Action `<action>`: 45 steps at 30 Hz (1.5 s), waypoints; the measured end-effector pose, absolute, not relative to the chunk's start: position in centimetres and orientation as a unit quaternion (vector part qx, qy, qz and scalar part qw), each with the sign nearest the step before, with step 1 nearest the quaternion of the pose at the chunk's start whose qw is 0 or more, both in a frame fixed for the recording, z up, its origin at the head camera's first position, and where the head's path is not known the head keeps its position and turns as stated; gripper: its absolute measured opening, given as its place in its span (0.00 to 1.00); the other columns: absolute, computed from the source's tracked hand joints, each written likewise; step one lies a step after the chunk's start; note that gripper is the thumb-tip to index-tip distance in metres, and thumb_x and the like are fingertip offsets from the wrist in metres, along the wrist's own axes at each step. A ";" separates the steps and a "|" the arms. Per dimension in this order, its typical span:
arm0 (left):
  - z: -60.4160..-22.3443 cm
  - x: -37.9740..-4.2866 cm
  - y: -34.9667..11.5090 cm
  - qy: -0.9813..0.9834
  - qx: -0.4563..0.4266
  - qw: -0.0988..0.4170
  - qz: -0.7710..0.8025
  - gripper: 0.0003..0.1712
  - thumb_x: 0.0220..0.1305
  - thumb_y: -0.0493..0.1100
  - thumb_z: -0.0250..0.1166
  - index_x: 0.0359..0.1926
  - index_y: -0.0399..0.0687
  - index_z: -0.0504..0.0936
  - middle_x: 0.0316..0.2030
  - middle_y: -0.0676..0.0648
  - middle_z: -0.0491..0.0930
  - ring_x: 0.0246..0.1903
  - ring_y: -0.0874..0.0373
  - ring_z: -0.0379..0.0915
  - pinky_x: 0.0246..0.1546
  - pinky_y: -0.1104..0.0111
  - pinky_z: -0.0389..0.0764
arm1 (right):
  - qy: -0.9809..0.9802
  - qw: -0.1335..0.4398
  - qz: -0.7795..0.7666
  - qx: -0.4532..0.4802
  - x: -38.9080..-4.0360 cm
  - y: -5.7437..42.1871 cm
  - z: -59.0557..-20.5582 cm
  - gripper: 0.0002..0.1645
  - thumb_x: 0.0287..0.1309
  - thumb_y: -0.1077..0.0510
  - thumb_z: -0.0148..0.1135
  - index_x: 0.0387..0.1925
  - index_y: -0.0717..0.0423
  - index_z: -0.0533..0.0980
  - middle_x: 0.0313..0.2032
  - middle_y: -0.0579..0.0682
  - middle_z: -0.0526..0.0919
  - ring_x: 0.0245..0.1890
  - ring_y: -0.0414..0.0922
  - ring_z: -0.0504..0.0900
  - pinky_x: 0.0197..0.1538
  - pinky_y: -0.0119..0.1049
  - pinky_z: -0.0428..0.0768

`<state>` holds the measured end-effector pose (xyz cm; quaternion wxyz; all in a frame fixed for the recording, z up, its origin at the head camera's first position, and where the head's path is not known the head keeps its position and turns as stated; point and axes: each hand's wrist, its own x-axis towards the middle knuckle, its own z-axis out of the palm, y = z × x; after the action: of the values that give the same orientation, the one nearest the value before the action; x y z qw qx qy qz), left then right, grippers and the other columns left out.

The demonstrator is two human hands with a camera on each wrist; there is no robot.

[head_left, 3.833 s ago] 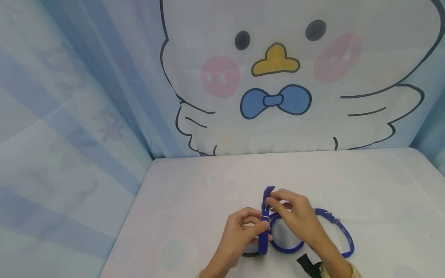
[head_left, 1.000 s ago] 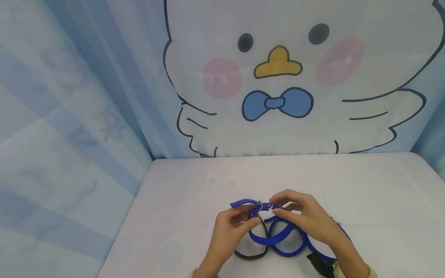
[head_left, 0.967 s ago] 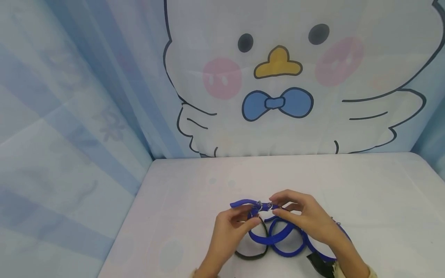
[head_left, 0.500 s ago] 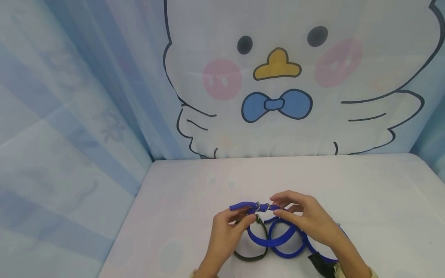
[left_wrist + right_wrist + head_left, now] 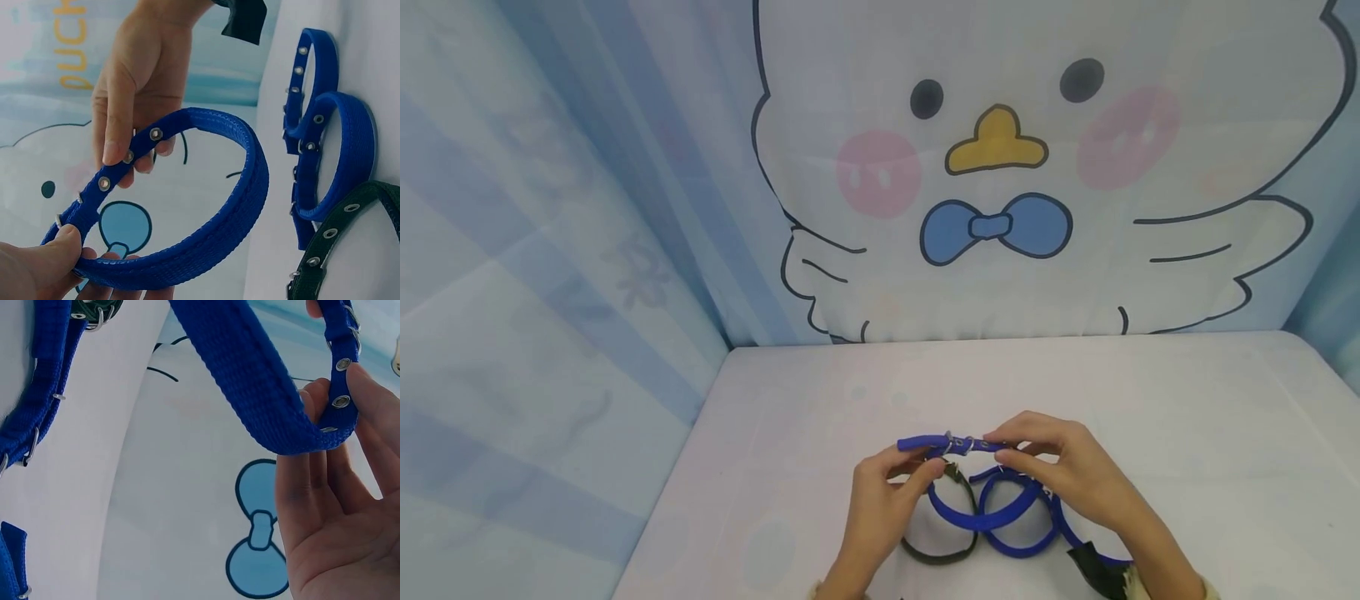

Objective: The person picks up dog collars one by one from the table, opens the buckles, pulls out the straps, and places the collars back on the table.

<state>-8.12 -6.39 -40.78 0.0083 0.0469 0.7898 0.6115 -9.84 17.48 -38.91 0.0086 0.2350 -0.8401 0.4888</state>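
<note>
Both hands hold up a blue collar (image 5: 992, 522), closed into a loop, above the table. In the left wrist view the collar (image 5: 234, 212) shows woven webbing and a row of metal eyelets. My left hand (image 5: 880, 504) pinches it at the buckle end, where the strap tip sticks out to the left. With thumb and fingers, my right hand (image 5: 1071, 467) pinches the eyelet part right of the buckle. The right wrist view shows the right hand (image 5: 350, 531) with its thumb beside two eyelets of the collar (image 5: 244, 381).
On the white table (image 5: 790, 467) lie a dark green collar (image 5: 942, 559) and a blue collar (image 5: 1018, 552) behind the held loop. Another blue collar (image 5: 1078, 533) lies to the right, partly under the right forearm. A black band (image 5: 1096, 570) is at the right wrist.
The held collar, upright and narrow 3.8 s ago, is now turned sideways as a wide loop. The right hand has moved from the buckle to the eyelets; lately both hands shift only slightly.
</note>
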 end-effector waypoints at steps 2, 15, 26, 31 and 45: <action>-40.7 -8.2 -6.5 0.790 0.044 0.005 0.612 0.12 0.61 0.49 0.70 0.45 0.52 0.88 0.39 0.51 0.88 0.39 0.61 0.83 0.37 0.74 0.85 | -0.843 0.008 0.486 0.230 -9.8 17.6 -38.9 0.12 0.63 0.58 0.66 0.48 0.45 0.84 0.43 0.40 0.85 0.43 0.33 0.82 0.45 0.31 0.85; -40.7 -8.6 -7.4 0.813 0.028 -0.045 0.580 0.15 0.61 0.50 0.71 0.46 0.49 0.88 0.39 0.50 0.88 0.39 0.59 0.84 0.36 0.76 0.84 | -0.858 -0.012 0.470 0.207 -9.9 18.5 -38.5 0.12 0.63 0.54 0.67 0.48 0.45 0.83 0.43 0.40 0.84 0.44 0.34 0.82 0.46 0.28 0.84; -40.6 -9.1 -8.4 0.773 0.029 -0.066 0.630 0.13 0.61 0.42 0.71 0.47 0.45 0.87 0.38 0.44 0.85 0.37 0.59 0.86 0.36 0.72 0.86 | -0.876 -0.022 0.444 0.185 -10.1 19.5 -38.4 0.14 0.62 0.52 0.68 0.49 0.47 0.81 0.44 0.40 0.84 0.44 0.36 0.83 0.46 0.28 0.84; -40.3 -9.2 -8.9 0.771 0.019 -0.061 0.634 0.13 0.60 0.41 0.73 0.46 0.45 0.88 0.40 0.44 0.85 0.37 0.58 0.86 0.35 0.72 0.87 | -0.870 -0.054 0.453 0.184 -10.2 19.8 -38.3 0.16 0.61 0.54 0.68 0.50 0.51 0.80 0.45 0.44 0.84 0.44 0.37 0.83 0.45 0.32 0.86; -39.9 -9.3 -9.5 0.738 0.012 -0.038 0.673 0.16 0.62 0.43 0.71 0.48 0.39 0.86 0.41 0.39 0.85 0.40 0.53 0.85 0.37 0.67 0.87 | -0.880 -0.078 0.443 0.154 -10.0 20.3 -38.2 0.18 0.60 0.56 0.69 0.51 0.55 0.79 0.44 0.46 0.84 0.45 0.43 0.83 0.43 0.35 0.87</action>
<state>-9.33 -9.51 -39.93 -0.0381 0.0115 0.7382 0.6734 -10.01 20.27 -38.24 -0.0784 0.1539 -0.8795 0.4434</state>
